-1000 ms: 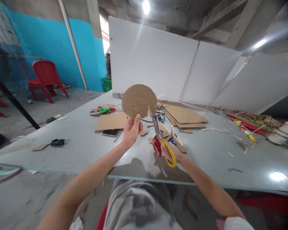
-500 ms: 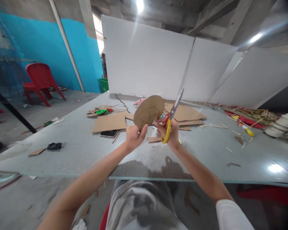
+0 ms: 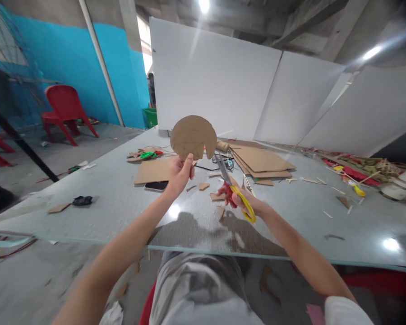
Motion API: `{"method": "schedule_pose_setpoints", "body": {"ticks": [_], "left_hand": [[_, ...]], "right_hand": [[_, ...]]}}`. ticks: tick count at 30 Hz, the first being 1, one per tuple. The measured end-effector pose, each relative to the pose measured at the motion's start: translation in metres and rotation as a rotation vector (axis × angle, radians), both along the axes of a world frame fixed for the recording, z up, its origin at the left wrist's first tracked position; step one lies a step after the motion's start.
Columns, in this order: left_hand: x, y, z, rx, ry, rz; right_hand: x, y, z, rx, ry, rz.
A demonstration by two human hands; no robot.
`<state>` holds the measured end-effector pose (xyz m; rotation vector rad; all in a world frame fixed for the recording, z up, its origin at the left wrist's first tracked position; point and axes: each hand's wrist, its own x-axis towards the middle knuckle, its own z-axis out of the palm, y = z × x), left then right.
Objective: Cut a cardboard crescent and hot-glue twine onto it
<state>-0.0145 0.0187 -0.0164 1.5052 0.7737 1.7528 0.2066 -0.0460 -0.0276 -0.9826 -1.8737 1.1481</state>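
Held up above the table, a round cardboard disc (image 3: 191,131) has a notch cut into its lower right edge and pencil lines on its face. My left hand (image 3: 182,174) grips it at the bottom, thumb in front. Scissors (image 3: 226,173) with yellow and red handles are in my right hand (image 3: 243,201), fingers closed round the handles and blades pointing up and left. A gap separates the blades from the disc. Small cardboard scraps (image 3: 204,186) lie on the table beneath my hands.
Stacked cardboard sheets (image 3: 260,160) lie right of centre, beside a roll of twine (image 3: 222,145). Another cardboard piece (image 3: 152,171) rests partly over a phone (image 3: 156,185). Sticks and a white container (image 3: 399,183) are at the far right. A white panel (image 3: 213,76) stands behind the table.
My left hand has raised the disc and moved it left, turning its face and notch toward me. My right hand has dropped away with the scissors, whose blades now lean left.
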Motion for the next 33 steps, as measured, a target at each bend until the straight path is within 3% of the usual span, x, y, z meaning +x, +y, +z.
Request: {"method": "schedule_pose_setpoints", "body": {"ticks": [3, 12, 20, 33], "left_hand": [[0.001, -0.003, 0.002, -0.002, -0.001, -0.043], [0.001, -0.009, -0.002, -0.006, 0.075, -0.084], [0.001, -0.014, 0.004, -0.004, 0.094, -0.134], [0.017, -0.035, 0.007, -0.012, 0.032, -0.195]], "right_hand": [[0.004, -0.006, 0.011, -0.115, -0.078, 0.232], [-0.009, -0.009, 0.035, -0.258, -0.049, 0.127], [-0.013, -0.001, 0.026, -0.18, 0.064, -0.004], [-0.025, 0.007, 0.007, -0.081, 0.099, -0.016]]}}
